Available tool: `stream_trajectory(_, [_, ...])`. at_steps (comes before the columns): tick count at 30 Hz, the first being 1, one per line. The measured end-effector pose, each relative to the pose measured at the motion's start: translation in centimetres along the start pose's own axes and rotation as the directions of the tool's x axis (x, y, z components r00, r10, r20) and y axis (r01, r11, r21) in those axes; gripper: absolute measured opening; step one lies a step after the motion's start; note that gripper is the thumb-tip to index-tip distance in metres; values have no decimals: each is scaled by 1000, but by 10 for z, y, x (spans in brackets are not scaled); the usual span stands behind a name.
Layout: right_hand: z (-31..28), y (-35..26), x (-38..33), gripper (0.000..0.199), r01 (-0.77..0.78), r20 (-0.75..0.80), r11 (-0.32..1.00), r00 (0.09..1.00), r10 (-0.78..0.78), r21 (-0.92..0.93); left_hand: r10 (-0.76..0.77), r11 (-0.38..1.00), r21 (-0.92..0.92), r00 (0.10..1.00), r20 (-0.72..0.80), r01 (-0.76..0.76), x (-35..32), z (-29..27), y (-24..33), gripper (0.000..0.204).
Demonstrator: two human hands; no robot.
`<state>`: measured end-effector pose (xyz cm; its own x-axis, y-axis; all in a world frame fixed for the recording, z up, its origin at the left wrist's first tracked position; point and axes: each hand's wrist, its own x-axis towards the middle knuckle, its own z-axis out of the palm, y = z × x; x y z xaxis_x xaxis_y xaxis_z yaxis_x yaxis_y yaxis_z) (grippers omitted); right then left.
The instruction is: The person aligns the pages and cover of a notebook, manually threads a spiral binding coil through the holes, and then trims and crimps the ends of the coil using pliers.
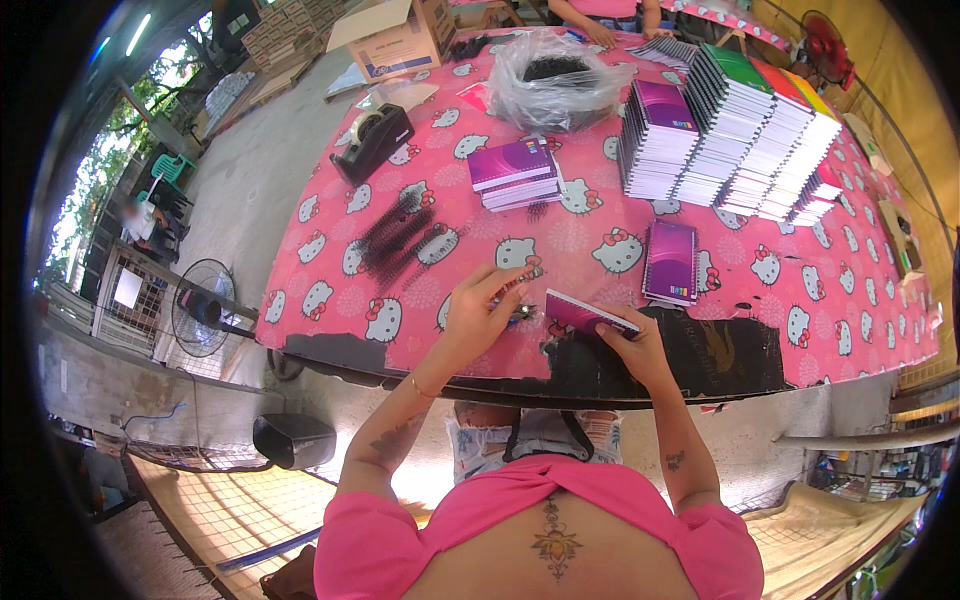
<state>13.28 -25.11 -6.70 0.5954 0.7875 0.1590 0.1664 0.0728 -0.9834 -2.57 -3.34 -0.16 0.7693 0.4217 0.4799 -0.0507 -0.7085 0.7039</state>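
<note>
Holding a small purple-covered notebook at the near edge of the worktop, the right hand grips the booklet's near end, fingers closed around it, cover tilted upward. The left hand is closed in a narrow pinch on a dark spiral binding coil at the notebook's left edge; forearm raised from the lower edge, wrist bent inward.

The worktop carries a pink cloth printed with white cat faces.

- Single purple notebook: lying flat, just beyond the right hand, apart from it.
- Short stack of purple notebooks: centre of the worktop, covers up.
- Tall stacks of spiral notebooks: far right, in leaning rows; purple, green, red and yellow covers, white page edges facing the viewer.
- Loose black binding coils: spread in a fan, left of centre.
- Clear plastic bag: far centre, open, dark contents inside.
- Black tape dispenser: far left of the cloth.
- Cardboard box: beyond the far left corner, brown with a blue-and-white panel.

Another person's hand rests at the far edge of the worktop.
</note>
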Motion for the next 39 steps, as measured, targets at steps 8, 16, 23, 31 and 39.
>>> stream_trajectory(8, [1, -3, -1, 30, -9, -1, 999, 1000, 9, -32, 21, 1000, -9, 999, 31, -21, -4, 1, 4, 24])
stream_trajectory(16, [2, 8, 0, 31, -7, -12, 1000, 1000, 7, -1, -49, 999, -11, 999, 14, 49, -7, 3, -8, 16])
stream_trajectory(23, [2, 9, 0, 31, -1, -19, 1000, 1000, 1, -15, -27, 1000, 3, 997, 74, 27, -10, 5, -4, 18])
stream_trajectory(31, [0, 4, 0, 30, -17, -9, 1000, 1000, 17, -22, -31, 998, -58, 994, 101, 37, -8, 5, -7, 18])
stream_trajectory(39, [0, -2, 2, 29, -40, -4, 999, 999, 40, 7, 59, 998, -43, 994, 89, -56, 2, 10, -2, 21])
